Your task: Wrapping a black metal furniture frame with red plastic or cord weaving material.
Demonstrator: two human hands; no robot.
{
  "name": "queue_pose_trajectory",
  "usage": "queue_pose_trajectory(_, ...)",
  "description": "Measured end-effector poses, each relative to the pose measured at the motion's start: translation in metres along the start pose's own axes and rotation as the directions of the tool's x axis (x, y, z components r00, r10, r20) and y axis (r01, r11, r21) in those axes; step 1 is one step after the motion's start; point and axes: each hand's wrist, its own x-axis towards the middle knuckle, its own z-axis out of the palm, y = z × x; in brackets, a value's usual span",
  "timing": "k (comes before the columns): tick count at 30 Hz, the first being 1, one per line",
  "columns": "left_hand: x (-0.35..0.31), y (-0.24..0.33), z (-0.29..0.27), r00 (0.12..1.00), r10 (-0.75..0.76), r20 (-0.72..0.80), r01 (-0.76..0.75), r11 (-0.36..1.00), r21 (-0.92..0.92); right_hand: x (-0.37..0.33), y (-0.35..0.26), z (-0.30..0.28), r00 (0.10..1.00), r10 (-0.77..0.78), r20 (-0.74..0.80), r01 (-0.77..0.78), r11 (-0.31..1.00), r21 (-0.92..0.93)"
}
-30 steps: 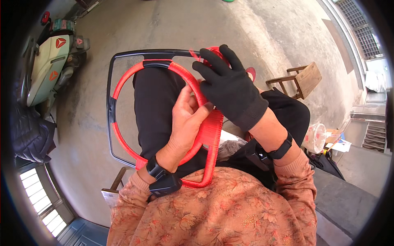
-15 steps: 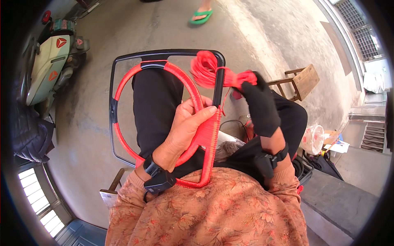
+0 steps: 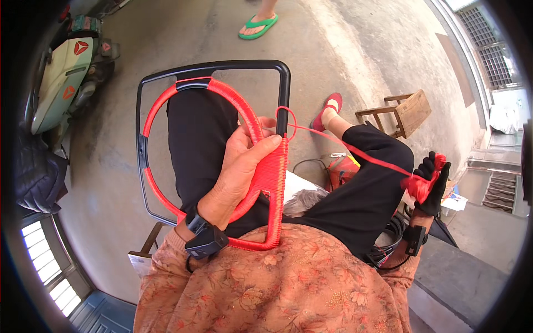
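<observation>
Left hand: bare, closed on the red-and-black frame.
Right hand: gloved, clutching the red cord bundle, now swung out to 3 o'clock.
Cord strand: newly drawn out, looped loosely round the frame's 2 o'clock side; this turn probably isn't snug yet.
Frame: over the left thigh, 9 o'clock.

I counted one black frame, one bare hand, one gloved hand, one red cord bundle, one green flip-flop, one red shoe and one scooter.
</observation>
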Motion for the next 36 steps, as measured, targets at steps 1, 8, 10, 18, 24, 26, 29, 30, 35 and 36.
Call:
queue_pose_trajectory(1, 0.000, 0.001, 0.000, 1.000, -0.001, 0.004, 0.001, 1.000, 0.003, 0.003, 0.004, 0.004, 0.998, -0.039, -0.052, 0.030, 0.987, -0.157)
queue_pose_trajectory(8, -0.004, 0.000, 0.005, 0.999, 0.012, 0.040, -0.013, 0.999, 0.040, 0.031, 0.112, 0.110, 0.991, 0.119, 0.056, -0.029, 0.613, -0.790)
queue_pose_trajectory(10, -0.005, -0.001, 0.005, 0.999, 0.026, 0.040, -0.028, 0.998, 0.054, 0.050, 0.145, 0.145, 0.939, 0.326, 0.112, -0.195, 0.771, -0.607)
queue_pose_trajectory(18, 0.001, -0.004, -0.002, 1.000, 0.026, -0.005, -0.026, 0.998, 0.050, 0.052, 0.167, 0.157, 0.940, 0.104, 0.324, 0.290, 0.251, -0.923)
queue_pose_trajectory(24, 0.000, -0.003, -0.006, 0.998, -0.065, 0.012, 0.065, 0.998, 0.001, 0.046, 0.158, 0.153, 0.886, 0.026, 0.464, 0.463, 0.021, -0.886)
queue_pose_trajectory(26, -0.001, -0.002, -0.005, 0.997, -0.071, 0.014, 0.070, 0.997, 0.024, 0.045, 0.153, 0.154, 0.939, 0.043, 0.340, 0.334, 0.102, -0.937)
queue_pose_trajectory(29, -0.002, -0.002, -0.003, 0.998, -0.065, 0.012, 0.064, 0.997, 0.036, 0.045, 0.144, 0.154, 0.976, 0.122, 0.180, 0.144, 0.259, -0.955)
queue_pose_trajectory(30, -0.002, -0.002, -0.003, 0.998, -0.064, 0.012, 0.064, 0.997, 0.037, 0.045, 0.142, 0.155, 0.975, 0.153, 0.158, 0.101, 0.323, -0.941)
queue_pose_trajectory(35, -0.004, -0.001, 0.000, 0.995, -0.087, 0.042, 0.086, 0.996, 0.004, 0.040, 0.144, 0.174, 0.967, 0.178, 0.184, 0.081, 0.470, -0.879)
queue_pose_trajectory(36, -0.004, -0.001, 0.001, 0.995, -0.086, 0.042, 0.086, 0.996, 0.002, 0.039, 0.145, 0.178, 0.962, 0.188, 0.199, 0.075, 0.516, -0.853)
